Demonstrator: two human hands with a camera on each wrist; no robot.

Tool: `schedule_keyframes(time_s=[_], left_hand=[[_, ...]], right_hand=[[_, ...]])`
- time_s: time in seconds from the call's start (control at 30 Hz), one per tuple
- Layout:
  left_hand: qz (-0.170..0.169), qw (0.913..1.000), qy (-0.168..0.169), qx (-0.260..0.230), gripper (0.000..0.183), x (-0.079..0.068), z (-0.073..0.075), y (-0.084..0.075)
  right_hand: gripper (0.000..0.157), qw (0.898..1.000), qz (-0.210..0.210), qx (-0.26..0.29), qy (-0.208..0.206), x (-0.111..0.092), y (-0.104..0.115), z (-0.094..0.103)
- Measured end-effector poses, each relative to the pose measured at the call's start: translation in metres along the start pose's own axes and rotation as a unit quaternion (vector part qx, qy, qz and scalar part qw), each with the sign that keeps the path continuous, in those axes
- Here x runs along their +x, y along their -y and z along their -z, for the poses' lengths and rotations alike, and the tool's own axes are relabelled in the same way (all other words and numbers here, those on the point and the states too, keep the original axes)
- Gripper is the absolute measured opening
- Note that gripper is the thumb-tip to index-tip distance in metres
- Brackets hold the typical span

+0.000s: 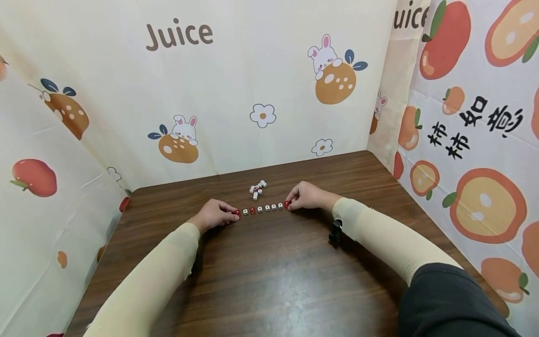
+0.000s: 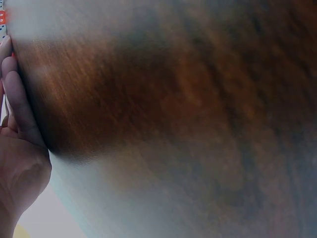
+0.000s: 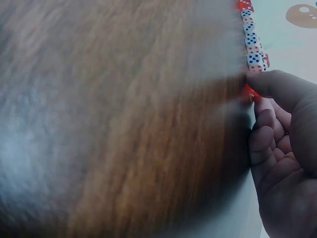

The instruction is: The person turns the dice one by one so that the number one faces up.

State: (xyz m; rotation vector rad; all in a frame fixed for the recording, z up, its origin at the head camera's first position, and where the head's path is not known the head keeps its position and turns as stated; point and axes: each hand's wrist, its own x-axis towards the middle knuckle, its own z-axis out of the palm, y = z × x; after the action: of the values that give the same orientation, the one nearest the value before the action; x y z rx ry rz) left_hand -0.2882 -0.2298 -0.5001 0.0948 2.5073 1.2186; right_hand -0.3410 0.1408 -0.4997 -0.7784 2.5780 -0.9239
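Note:
A row of small dice runs across the table between my two hands. At its left end my left hand [image 1: 216,216] pinches a red die [image 1: 237,213]. At the right end a second red die [image 1: 287,204] sits between the thumb and fingertips of my right hand [image 1: 309,195]; the right wrist view shows that red die [image 3: 251,92] partly covered by the thumb. Between the two ends stand several white dice [image 1: 267,208] and one more red die [image 1: 252,210], with small gaps in the head view. Only the edge of the left hand [image 2: 22,148] appears in the left wrist view.
Behind the row lies a loose cluster of mostly white dice [image 1: 255,190]. The brown wooden table [image 1: 261,271] backs onto a printed curtain [image 1: 236,84], with more printed cloth [image 1: 471,140] on the right. A dark wrist device [image 1: 335,233] hangs under the right forearm.

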Motion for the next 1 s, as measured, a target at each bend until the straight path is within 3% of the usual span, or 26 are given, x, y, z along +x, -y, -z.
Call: schedule_keyframes(time_s=[0.33, 0.63, 0.83, 1.0], left_hand=[[0.002, 1.0000, 0.001, 0.000, 0.030, 0.000, 0.001, -0.001], [-0.001, 1.0000, -0.001, 0.000, 0.031, 0.000, 0.002, 0.000], [-0.001, 1.0000, -0.003, -0.001, 0.031, 0.001, 0.001, 0.001], [0.003, 1.0000, -0.001, -0.002, 0.031, 0.002, 0.000, 0.001]], right_hand=[[0.027, 0.997, -0.028, 0.044, 0.060, 0.006, 0.003, 0.018], [0.028, 0.998, -0.037, 0.045, 0.019, 0.027, 0.018, 0.026], [0.033, 0.998, -0.055, 0.023, -0.010, 0.046, 0.032, 0.015], [0.029, 0.997, -0.067, 0.016, -0.019, 0.062, 0.040, 0.001]])
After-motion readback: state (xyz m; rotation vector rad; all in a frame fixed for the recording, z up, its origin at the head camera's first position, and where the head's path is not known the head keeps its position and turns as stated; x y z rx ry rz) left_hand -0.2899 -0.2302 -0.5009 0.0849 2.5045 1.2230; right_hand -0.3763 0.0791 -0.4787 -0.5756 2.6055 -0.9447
